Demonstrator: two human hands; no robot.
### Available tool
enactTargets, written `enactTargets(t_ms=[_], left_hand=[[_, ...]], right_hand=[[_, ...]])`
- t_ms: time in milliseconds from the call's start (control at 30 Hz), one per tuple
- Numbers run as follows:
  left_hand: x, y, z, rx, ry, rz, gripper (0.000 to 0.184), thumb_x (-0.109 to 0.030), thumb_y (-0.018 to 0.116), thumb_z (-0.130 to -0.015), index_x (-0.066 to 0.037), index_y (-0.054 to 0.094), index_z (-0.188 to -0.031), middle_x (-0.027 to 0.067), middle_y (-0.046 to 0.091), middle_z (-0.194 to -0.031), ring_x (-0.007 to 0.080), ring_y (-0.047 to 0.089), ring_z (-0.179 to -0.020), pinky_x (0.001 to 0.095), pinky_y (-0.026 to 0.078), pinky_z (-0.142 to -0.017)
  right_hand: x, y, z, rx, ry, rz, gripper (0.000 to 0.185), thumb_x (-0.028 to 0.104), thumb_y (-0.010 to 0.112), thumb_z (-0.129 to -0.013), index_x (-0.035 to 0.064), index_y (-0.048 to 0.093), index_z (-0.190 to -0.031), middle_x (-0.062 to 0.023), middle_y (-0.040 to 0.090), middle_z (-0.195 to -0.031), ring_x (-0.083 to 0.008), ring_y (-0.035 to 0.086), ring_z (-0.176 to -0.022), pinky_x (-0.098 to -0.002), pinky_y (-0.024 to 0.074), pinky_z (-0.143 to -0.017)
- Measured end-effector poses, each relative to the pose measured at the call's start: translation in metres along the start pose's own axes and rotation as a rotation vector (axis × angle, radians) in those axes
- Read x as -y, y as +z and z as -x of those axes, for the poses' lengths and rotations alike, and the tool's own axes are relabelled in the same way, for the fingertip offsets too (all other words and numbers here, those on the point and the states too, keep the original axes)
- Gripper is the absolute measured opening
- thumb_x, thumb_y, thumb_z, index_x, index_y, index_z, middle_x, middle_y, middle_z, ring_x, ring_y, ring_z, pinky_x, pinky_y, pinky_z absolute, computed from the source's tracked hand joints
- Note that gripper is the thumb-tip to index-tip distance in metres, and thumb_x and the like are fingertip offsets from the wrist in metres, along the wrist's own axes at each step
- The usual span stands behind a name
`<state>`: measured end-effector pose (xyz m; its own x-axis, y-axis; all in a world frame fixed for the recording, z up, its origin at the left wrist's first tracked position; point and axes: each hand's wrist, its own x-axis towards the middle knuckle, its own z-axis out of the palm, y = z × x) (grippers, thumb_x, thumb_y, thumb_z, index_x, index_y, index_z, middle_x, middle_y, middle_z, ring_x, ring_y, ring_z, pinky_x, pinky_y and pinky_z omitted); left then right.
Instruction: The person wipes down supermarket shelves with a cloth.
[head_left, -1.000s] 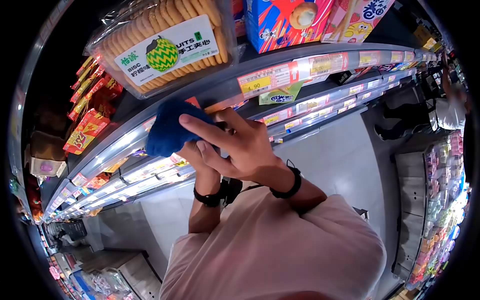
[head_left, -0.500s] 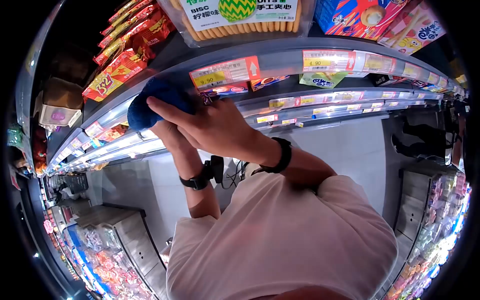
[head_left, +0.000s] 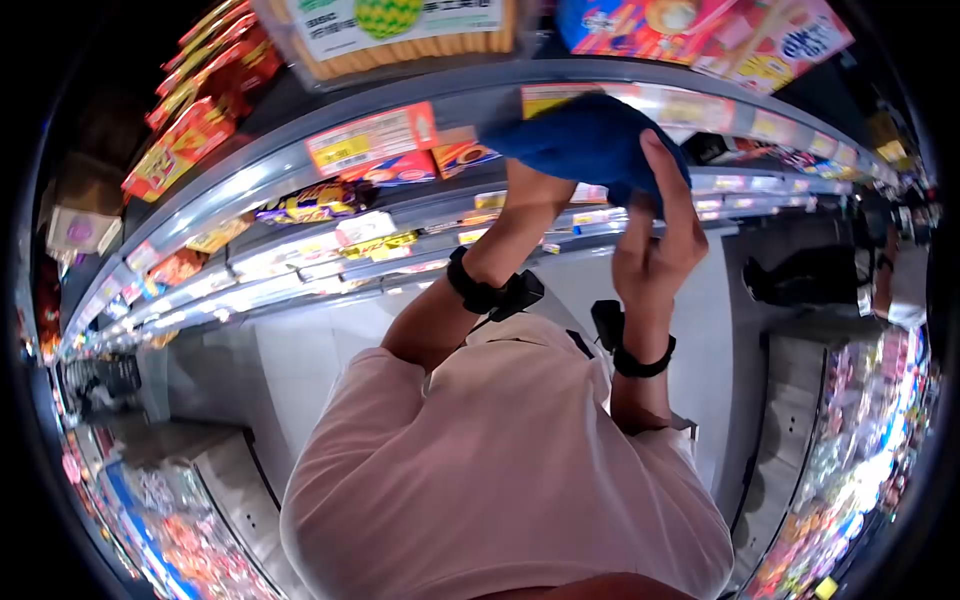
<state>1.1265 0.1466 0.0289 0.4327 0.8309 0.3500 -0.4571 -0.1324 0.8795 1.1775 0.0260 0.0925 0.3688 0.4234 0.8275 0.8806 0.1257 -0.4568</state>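
A blue cloth [head_left: 600, 145] is stretched between my two hands in front of the shelf edge. My left hand [head_left: 537, 187] is at the cloth's left part, its fingers covered by the fabric. On the right, my right hand [head_left: 662, 250] grips the cloth's hanging end, with one finger pointing up along its edge and the others curled and blurred. Behind the cloth runs the shelf's price rail [head_left: 460, 105], partly hidden by it. A red-and-white price tag [head_left: 372, 138] sits just left of the cloth.
Above the rail stand a clear tray of finger biscuits [head_left: 410, 40], red snack packs [head_left: 185, 145] and a pink-and-blue box [head_left: 640, 30]. Lower shelves hold more packets. Behind me are wooden display cabinets [head_left: 790, 420] with bagged sweets. Another person's dark-clothed legs [head_left: 810, 275] show at the right.
Both hands have moved right along the shelf with the cloth. It was bunched with the hands close together; now it is spread out and my hands are farther apart. The view has shifted right.
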Motion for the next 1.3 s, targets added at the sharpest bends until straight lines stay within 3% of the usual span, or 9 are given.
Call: enactTargets(t_ms=[100,233,367,433,600,733,967,1067,1300], left_hand=[[-0.003,0.002,0.005,-0.019,-0.101,0.146,0.03,-0.012,0.067,-0.089,-0.001,0.064,-0.118,0.0119,0.068,-0.114,0.0219,0.065,-0.103,0.0358,0.05,-0.092],[-0.033,-0.053,0.01,-0.027,0.231,-0.187,0.033,-0.016,0.066,-0.09,-0.001,0.065,-0.119,0.012,0.069,-0.113,0.0214,0.066,-0.102,0.0357,0.05,-0.091],[-0.063,-0.132,0.021,-0.225,0.14,-0.382,0.045,-0.028,0.065,-0.095,0.001,0.061,-0.128,0.009,0.066,-0.116,0.0188,0.064,-0.104,0.0342,0.052,-0.09],[-0.069,-0.166,0.021,-0.503,0.029,0.142,0.032,-0.022,0.062,-0.097,-0.001,0.063,-0.122,0.0068,0.066,-0.111,0.0156,0.064,-0.096,0.0315,0.055,-0.084],[-0.115,-0.254,0.033,-0.506,0.143,-0.06,0.033,-0.023,0.05,-0.103,0.001,0.058,-0.124,0.0077,0.064,-0.115,0.0175,0.063,-0.101,0.0337,0.054,-0.088],[-0.136,-0.243,0.036,-0.452,0.112,0.204,0.035,-0.025,0.048,-0.103,0.002,0.056,-0.125,0.0103,0.064,-0.117,0.0207,0.063,-0.105,0.0368,0.053,-0.092],[-0.094,-0.172,0.032,-0.141,0.209,-0.132,0.029,-0.022,0.057,-0.099,0.0,0.061,-0.117,0.0062,0.064,-0.11,0.0164,0.061,-0.102,0.0338,0.052,-0.088],[-0.061,-0.134,0.028,-0.258,0.315,-0.386,0.023,-0.016,0.058,-0.097,-0.001,0.061,-0.114,0.0071,0.064,-0.109,0.0168,0.062,-0.099,0.0317,0.051,-0.086],[-0.021,-0.045,0.009,-0.029,-0.082,0.278,0.024,-0.015,0.059,-0.095,-0.003,0.063,-0.115,0.01,0.064,-0.116,0.0237,0.062,-0.107,0.0375,0.05,-0.094]], right_hand=[[0.013,0.004,-0.004,-0.026,-0.073,0.047,0.042,0.006,0.064,-0.081,0.0044,0.065,-0.123,-0.0087,0.068,-0.123,-0.0383,0.06,-0.104,-0.0462,0.0419,-0.1],[0.032,0.044,-0.005,0.062,-0.171,0.083,0.041,0.012,0.067,-0.085,0.007,0.065,-0.125,-0.0123,0.064,-0.127,-0.0395,0.053,-0.113,-0.0447,0.0423,-0.1],[0.06,0.094,0.0,0.076,-0.247,-0.074,0.05,0.012,0.071,-0.079,0.0186,0.067,-0.128,-0.0229,0.053,-0.13,-0.0387,0.053,-0.111,-0.045,0.0447,-0.096],[0.077,0.119,0.006,0.119,-0.349,-0.129,0.056,0.012,0.072,-0.075,0.024,0.067,-0.13,-0.0246,0.048,-0.124,-0.0394,0.054,-0.108,-0.0448,0.0465,-0.092],[0.128,0.169,0.005,0.211,-0.552,-0.25,0.062,0.023,0.077,-0.077,0.0288,0.06,-0.136,-0.0177,0.054,-0.115,-0.0332,0.058,-0.109,-0.0439,0.0502,-0.09],[0.132,0.174,0.006,0.246,-0.545,-0.35,0.057,0.022,0.073,-0.078,0.0256,0.061,-0.133,-0.0182,0.057,-0.111,-0.0359,0.059,-0.113,-0.0436,0.0501,-0.091],[0.065,0.127,0.001,0.084,-0.429,-0.372,0.061,0.016,0.072,-0.068,0.0271,0.066,-0.128,-0.0071,0.06,-0.095,-0.0248,0.064,-0.091,-0.0359,0.0508,-0.075],[0.032,0.094,-0.008,0.081,-0.407,-0.318,0.058,0.01,0.07,-0.07,0.0252,0.069,-0.127,-0.0074,0.058,-0.087,-0.0272,0.064,-0.084,-0.0375,0.0512,-0.073],[-0.046,0.039,-0.012,0.026,-0.411,-0.135,0.06,0.011,0.073,-0.065,0.0186,0.07,-0.124,-0.0168,0.06,-0.104,-0.0329,0.061,-0.092,-0.0398,0.0502,-0.079]])
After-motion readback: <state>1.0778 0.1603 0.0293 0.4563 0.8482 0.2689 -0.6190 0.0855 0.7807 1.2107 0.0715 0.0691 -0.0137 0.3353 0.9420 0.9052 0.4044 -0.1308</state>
